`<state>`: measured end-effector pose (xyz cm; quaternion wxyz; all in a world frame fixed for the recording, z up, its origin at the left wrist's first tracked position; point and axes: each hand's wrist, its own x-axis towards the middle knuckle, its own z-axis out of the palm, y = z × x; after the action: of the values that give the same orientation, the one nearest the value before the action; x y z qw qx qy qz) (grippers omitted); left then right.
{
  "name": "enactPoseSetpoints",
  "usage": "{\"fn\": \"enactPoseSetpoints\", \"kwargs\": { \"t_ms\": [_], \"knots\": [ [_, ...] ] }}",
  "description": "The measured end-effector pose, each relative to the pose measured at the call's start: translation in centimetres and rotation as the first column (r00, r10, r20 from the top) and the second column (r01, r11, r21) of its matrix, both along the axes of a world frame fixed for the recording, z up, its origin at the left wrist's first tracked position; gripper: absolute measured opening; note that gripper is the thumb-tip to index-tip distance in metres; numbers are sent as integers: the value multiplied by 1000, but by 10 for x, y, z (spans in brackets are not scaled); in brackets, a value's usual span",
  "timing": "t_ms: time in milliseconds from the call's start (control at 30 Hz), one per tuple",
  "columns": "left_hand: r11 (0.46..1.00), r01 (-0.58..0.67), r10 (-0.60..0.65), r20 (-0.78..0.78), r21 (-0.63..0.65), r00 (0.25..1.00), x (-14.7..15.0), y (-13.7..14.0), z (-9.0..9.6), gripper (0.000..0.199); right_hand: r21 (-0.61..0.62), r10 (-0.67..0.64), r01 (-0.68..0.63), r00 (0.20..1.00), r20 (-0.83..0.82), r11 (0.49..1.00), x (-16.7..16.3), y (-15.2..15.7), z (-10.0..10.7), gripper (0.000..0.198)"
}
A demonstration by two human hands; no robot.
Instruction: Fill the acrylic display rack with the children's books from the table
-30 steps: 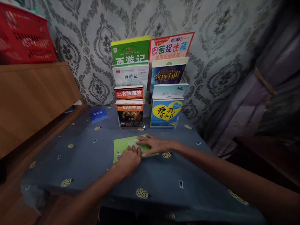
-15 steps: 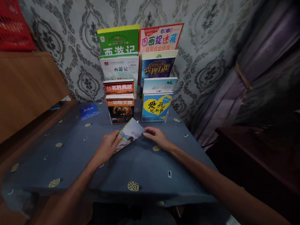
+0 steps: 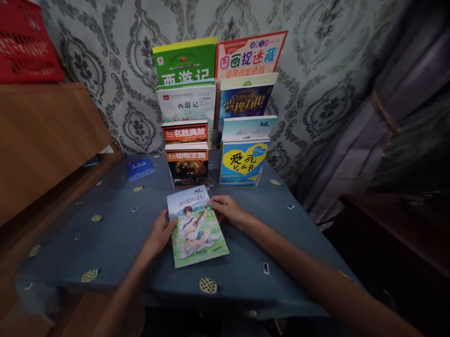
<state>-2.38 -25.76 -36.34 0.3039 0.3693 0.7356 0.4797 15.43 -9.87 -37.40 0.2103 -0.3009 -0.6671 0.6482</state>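
Observation:
A thin paperback book (image 3: 196, 234) faces me upright, its cover showing a seated figure with a guitar on green grass. My left hand (image 3: 162, 231) grips its left edge, thumb lying on the cover. At the upper right edge, my right hand (image 3: 226, 208) pinches the book between thumb and fingers. Just behind the book stands a clear tiered rack holding several books, among them a lion-cover book (image 3: 187, 167) at the lower left and a blue book with a yellow heart (image 3: 244, 161) at the lower right.
A blue booklet (image 3: 140, 169) lies at the back left of the cloth-covered table (image 3: 116, 238). To the left is a wooden cabinet (image 3: 41, 141) with a red basket (image 3: 18, 43) on top. A curtain (image 3: 358, 148) hangs at the right, beside a dark red piece of furniture (image 3: 391, 221).
The book has turned from a slanted angle so its front cover now faces me, and it is nearer. Both hands stay on or beside it; the view has shifted slightly left.

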Motion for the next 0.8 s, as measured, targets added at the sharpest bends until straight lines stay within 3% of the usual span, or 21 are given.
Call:
{"fn": "enactPoseSetpoints", "kwargs": {
  "t_ms": [33,100,167,233,267,367,433,533,700,800],
  "knots": [
    [996,-5,-15,-223,-90,975,-3,-4,-1,39,94,-6,-6,992,128,996,2,1,-1,33],
    [976,-48,-84,-572,-212,816,-7,-8,0,34,320,-114,8,942,315,947,6,2,-2,26],
    [972,-27,-158,-728,-235,667,-10,-6,2,33,570,-281,26,888,364,821,8,-4,-1,22],
    [980,59,-188,-783,-191,593,-12,1,0,35,765,-347,-45,873,342,642,5,-15,-1,20],
    [982,101,-187,-794,-158,579,-13,6,-4,38,824,-317,-110,888,332,556,0,-23,-1,20],
    [979,175,-185,-785,-99,592,-16,17,-22,51,882,-40,-294,943,331,369,-24,-46,-7,26],
    [976,203,-191,-767,-81,613,-18,19,-35,58,880,75,-370,928,365,299,-44,-54,-13,38],
    [973,226,-176,-751,-37,637,-21,18,-46,60,848,83,-440,896,436,297,-63,-48,-20,51],
    [977,214,-139,-704,18,696,-23,17,-49,58,813,-81,-409,873,481,415,-54,-10,-27,65],
    [978,204,-168,-737,-42,655,-24,17,-49,54,810,-135,-380,866,481,448,-34,4,-31,62]
  ]
}}
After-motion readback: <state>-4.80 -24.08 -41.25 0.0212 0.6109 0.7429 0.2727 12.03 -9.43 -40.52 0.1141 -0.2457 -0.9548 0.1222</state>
